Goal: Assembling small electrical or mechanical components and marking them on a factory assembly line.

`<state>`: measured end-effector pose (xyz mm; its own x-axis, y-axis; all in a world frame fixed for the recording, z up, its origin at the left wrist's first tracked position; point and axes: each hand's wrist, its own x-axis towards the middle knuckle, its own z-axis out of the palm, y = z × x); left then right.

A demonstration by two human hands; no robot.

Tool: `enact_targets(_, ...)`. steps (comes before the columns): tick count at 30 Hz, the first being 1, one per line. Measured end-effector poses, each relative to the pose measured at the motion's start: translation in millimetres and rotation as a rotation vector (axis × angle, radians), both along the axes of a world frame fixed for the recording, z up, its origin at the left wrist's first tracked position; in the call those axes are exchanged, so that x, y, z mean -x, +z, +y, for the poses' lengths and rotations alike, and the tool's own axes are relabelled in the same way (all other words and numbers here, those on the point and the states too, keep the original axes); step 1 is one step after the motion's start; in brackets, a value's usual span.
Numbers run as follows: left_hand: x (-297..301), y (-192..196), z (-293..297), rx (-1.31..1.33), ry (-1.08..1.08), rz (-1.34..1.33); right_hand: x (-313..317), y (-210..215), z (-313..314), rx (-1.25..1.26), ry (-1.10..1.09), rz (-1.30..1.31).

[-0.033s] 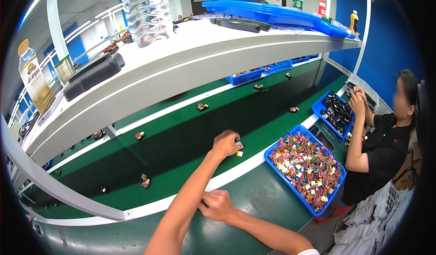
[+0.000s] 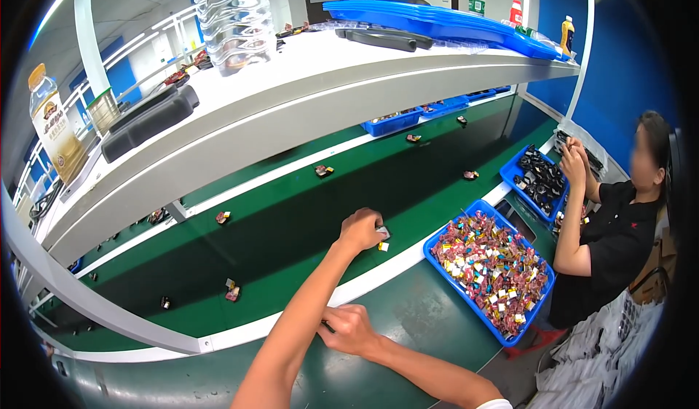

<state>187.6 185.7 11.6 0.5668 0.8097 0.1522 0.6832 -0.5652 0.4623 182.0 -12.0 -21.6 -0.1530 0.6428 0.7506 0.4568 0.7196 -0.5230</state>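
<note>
The right hand (image 2: 349,330) rests curled on the near green ledge, pinching something thin and dark I cannot name, while farther out the left hand (image 2: 360,228) sits closed over a small part (image 2: 382,239) at the green belt's (image 2: 291,227) near edge, beside the blue bin (image 2: 437,267) of small parts.

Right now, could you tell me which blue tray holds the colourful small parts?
The blue tray nearest the left hand; the farther tray holds black parts.

Open green belt (image 2: 291,234) beneath low shelf (image 2: 306,110)
</note>
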Motion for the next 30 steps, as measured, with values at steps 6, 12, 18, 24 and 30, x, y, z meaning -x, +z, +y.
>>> enact_targets(6,10,-2,6,0.172,0.045,-0.063,1,2,-2,0.035,0.002,-0.012)
enact_targets(12,25,12,-6,0.588,0.053,-0.286,1,5,-2,0.039,0.001,-0.021)
enact_targets(18,77,10,-25,0.951,0.128,-0.756,6,4,-2,0.026,0.038,0.036)
enact_targets(24,144,19,-81,1.01,0.163,-1.166,3,9,-2,0.021,-0.001,0.042)
enact_targets(30,197,2,-130,0.907,0.289,-1.244,3,15,-4,0.06,-0.03,0.051)
